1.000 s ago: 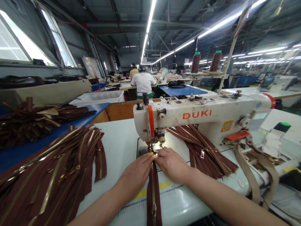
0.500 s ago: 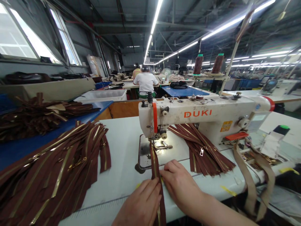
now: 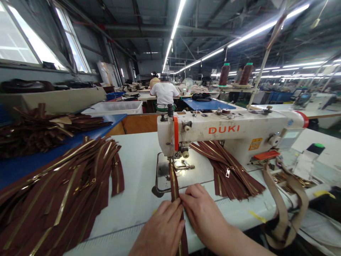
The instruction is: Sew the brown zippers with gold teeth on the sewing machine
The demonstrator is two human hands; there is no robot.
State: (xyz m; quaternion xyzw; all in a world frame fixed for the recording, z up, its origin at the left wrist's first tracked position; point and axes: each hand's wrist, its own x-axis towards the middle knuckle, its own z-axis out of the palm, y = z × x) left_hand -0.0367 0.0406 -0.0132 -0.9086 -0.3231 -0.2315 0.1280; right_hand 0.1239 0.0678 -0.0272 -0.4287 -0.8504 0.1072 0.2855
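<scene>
Presently: brown fabric zipper [image 3: 175, 189] with gold metal teeth [image 3: 174, 179] | likely light, soft; teeth stiffer | hold flat by edges | left hand [image 3: 163, 224], right hand [image 3: 201, 210]: both grips pinching zipper

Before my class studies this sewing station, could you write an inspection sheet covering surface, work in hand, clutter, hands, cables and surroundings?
Surface: pale tabletop, ruler marks near its front edge.
Work in hand: brown zipper strip, running up to the needle area of the sewing machine.
Clutter: zipper heap at left; more zippers under the machine's arm; beige strap at right.
Hands: left hand lies over the strip; right hand touches its right edge.
Cables: cord hanging at upper right.
Surroundings: person in white ahead, back turned; ceiling lights on.
</scene>
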